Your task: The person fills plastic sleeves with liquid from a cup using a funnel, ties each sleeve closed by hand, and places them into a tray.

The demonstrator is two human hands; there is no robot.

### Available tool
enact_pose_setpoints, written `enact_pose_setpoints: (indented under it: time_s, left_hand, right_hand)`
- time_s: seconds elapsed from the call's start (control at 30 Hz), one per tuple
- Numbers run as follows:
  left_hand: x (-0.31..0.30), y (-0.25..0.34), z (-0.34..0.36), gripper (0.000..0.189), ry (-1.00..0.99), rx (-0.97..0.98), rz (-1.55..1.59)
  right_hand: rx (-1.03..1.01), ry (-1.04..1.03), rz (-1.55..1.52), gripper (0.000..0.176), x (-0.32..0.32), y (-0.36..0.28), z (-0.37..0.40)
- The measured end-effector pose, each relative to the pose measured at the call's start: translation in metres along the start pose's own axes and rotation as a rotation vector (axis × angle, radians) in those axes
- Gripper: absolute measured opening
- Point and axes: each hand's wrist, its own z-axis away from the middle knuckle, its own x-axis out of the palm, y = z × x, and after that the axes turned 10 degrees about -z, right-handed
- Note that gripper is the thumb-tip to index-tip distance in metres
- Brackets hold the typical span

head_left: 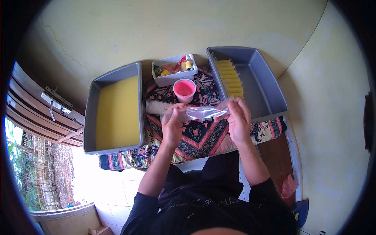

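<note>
A clear plastic sleeve (203,112) is stretched sideways between my two hands, above the patterned cloth. My left hand (171,123) pinches its left end, and my right hand (238,116) pinches the right end with thumb and fingers. Just behind the sleeve stands a white cup (184,91) with pink inside. A whitish packet (157,107) lies beside my left hand, partly hidden by it. Filled yellow packets (230,79) are lined up along the left side of the right grey tray (266,84), beyond my right hand.
On the left, another grey tray (90,113) holds yellow liquid. A white basket (168,80) with small bottles stands at the back, near the wall. Patterned cloth (196,145) covers the table. A pink plastic bag (289,186) lies low at the right.
</note>
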Motion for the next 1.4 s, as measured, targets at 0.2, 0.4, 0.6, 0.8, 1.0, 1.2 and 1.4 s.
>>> enact_pose_setpoints:
  time_s: [0.2, 0.4, 0.6, 0.8, 1.0, 1.2, 1.4]
  left_hand:
    - [-0.025, -0.004, 0.001, 0.017, 0.175, 0.020, -0.058]
    - [-0.022, 0.002, 0.013, 0.016, 0.286, 0.117, -0.310]
    - [-0.015, 0.026, 0.021, 0.034, -0.165, 0.050, -0.452]
    - [-0.013, 0.030, 0.025, 0.021, -0.167, -0.085, -0.515]
    - [-0.024, 0.029, 0.020, 0.014, 0.010, -0.065, -0.501]
    - [-0.031, 0.024, 0.014, 0.016, 0.093, 0.007, -0.467]
    - [-0.038, 0.019, 0.010, 0.015, 0.152, 0.008, -0.452]
  right_hand:
    - [-0.021, 0.091, 0.121, 0.013, -0.004, 0.006, 0.000]
    - [-0.155, 0.088, 0.293, 0.012, -0.008, 0.001, -0.010]
    - [0.306, -0.431, 0.442, 0.011, 0.007, 0.001, -0.012]
    - [0.254, -0.546, 0.681, 0.009, 0.033, 0.014, -0.022]
    - [0.145, -0.544, 0.687, 0.012, 0.047, 0.029, -0.032]
    - [0.108, -0.530, 0.731, 0.015, 0.048, 0.048, -0.039]
    - [0.237, -0.359, 0.665, 0.018, 0.046, 0.056, -0.046]
